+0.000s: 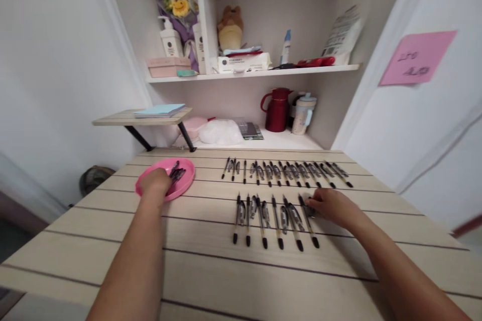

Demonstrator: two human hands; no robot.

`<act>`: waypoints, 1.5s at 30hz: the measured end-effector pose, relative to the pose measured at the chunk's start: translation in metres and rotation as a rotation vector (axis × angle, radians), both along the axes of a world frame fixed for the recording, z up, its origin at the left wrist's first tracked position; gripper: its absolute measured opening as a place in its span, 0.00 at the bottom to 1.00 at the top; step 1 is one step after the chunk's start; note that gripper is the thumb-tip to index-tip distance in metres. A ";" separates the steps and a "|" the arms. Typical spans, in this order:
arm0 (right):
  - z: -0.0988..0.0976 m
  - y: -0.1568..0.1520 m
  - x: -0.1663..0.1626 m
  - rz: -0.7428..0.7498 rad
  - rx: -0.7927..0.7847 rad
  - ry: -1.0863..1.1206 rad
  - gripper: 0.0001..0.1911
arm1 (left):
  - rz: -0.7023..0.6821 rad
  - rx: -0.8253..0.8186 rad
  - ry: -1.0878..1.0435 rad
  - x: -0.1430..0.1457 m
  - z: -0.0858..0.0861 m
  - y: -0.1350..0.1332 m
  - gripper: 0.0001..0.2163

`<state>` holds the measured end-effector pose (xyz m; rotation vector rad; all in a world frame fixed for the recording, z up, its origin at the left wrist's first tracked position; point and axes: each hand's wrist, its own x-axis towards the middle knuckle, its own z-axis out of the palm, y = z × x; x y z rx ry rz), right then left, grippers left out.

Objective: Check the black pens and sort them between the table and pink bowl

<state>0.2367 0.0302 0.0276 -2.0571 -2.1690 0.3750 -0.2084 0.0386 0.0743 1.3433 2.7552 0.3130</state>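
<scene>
Over pink plate (187, 181), left hand (156, 181); right hand (331, 206) seemingly touching pen (311, 229).

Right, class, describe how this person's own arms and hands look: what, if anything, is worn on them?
The left arm and right arm are bare as far as the picture shows: no sleeves. The left hand and right hand are bare too, without gloves. No watch, bracelet or ring shows, though the fingers are partly hidden.
</scene>
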 end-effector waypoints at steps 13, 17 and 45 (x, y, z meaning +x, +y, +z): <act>-0.006 0.007 0.006 -0.051 0.026 0.015 0.13 | -0.162 0.013 0.109 0.018 0.016 -0.008 0.10; 0.000 0.005 0.001 -0.070 0.002 0.025 0.14 | -0.522 0.184 0.089 0.102 0.015 -0.020 0.12; -0.003 0.014 0.021 -0.193 0.109 0.091 0.09 | -1.158 -0.187 0.096 0.337 -0.022 -0.016 0.12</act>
